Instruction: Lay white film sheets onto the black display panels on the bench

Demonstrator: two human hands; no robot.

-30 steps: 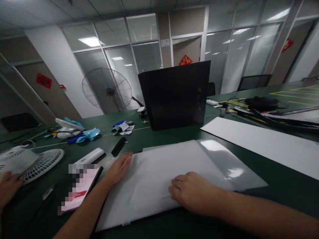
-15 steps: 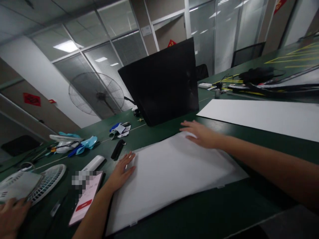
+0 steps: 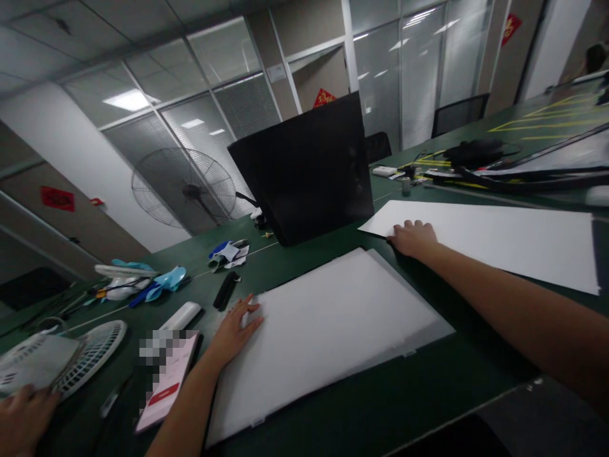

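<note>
A white sheet (image 3: 328,336) lies flat on the table in front of me, with a thin translucent layer showing at its right side and small clear tabs on its near edge. My left hand (image 3: 236,327) rests on the sheet's left edge, fingers spread. To the right, a long white panel (image 3: 495,238) lies on the table. My right hand (image 3: 413,238) has its fingers curled over the panel's near left edge, the thumb side by the rim; the grip's underside is hidden.
A large black panel (image 3: 304,171) stands upright behind the sheet. On the left are a phone (image 3: 166,381), a black object (image 3: 226,290), a white fan (image 3: 90,355) and another person's hand (image 3: 28,412) touching it. Cables and black strips (image 3: 504,174) lie at the back right.
My right hand has moved right from the sheet's far right corner to the white panel, and its fingers have closed on the panel's edge. My left hand stays on the sheet.
</note>
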